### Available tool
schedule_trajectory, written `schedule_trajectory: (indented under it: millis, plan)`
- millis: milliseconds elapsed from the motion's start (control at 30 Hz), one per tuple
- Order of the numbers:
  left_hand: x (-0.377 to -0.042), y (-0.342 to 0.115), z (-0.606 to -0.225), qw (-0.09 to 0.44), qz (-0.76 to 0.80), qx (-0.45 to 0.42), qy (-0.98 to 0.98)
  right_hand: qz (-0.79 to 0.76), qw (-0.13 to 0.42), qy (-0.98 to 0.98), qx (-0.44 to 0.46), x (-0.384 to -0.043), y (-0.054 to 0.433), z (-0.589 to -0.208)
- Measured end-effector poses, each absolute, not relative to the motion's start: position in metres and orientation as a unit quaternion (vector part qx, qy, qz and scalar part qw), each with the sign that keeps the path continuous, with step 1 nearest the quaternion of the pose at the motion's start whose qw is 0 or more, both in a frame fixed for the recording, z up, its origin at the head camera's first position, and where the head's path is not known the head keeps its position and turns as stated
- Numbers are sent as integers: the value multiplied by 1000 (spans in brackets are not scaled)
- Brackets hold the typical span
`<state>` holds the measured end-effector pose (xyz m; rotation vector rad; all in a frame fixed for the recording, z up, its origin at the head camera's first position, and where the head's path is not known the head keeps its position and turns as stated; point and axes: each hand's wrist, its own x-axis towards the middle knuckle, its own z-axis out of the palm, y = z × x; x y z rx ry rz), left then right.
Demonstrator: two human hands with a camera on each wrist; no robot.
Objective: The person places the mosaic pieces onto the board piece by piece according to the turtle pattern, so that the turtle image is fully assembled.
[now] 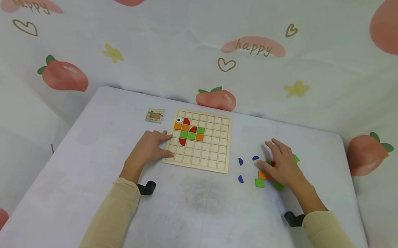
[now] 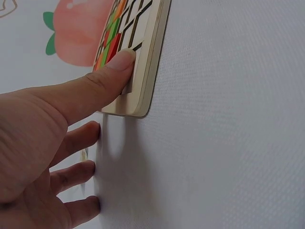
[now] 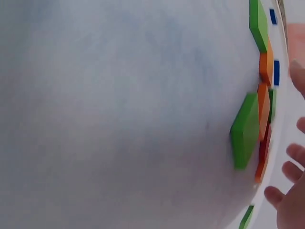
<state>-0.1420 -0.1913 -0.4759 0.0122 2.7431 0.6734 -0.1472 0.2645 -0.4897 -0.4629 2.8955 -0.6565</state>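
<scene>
A wooden grid board (image 1: 211, 163) lies on the table with red, orange and green pieces and a round eye piece (image 1: 179, 120) in its upper left cells. My left hand (image 1: 148, 147) is at the board's left edge. Its thumb (image 2: 121, 59) rests on the near left corner, while the other fingers spread beside the board. On the right, my right hand (image 1: 282, 163) hovers with loosely bent fingers over a group of loose pieces, partly hiding them. Among these are a green square (image 1: 259, 183) and an orange square (image 1: 262, 175). Nothing shows between its fingers.
Blue half-round pieces (image 1: 241, 179) lie between the board and the right hand. A small picture card (image 1: 155, 115) with a gridded design sits left of the board's far corner. Behind the table (image 1: 188, 228) hangs a fruit-print cloth (image 1: 177, 49).
</scene>
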Motion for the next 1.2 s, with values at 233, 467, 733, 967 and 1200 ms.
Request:
schedule_trajectory:
  millis: [233,467,733,967,1200]
  plan:
    - [-143,-192,-476,152,237,8,959,-246,57,952,-175,-146,280,-489]
    - [-142,-192,-475,152,239,4,959,-244,66,949,-189,-144,282,-488]
    - [-141,-190,-474,159,243,-8,957,-231,51,957,-165,-141,277,-494]
    - [-142,-191,-478,157,244,-7,957,-232,44,962,-138,-145,269,-495]
    - [-142,-191,-478,155,243,-8,958,-270,85,953,-111,-153,264,-488]
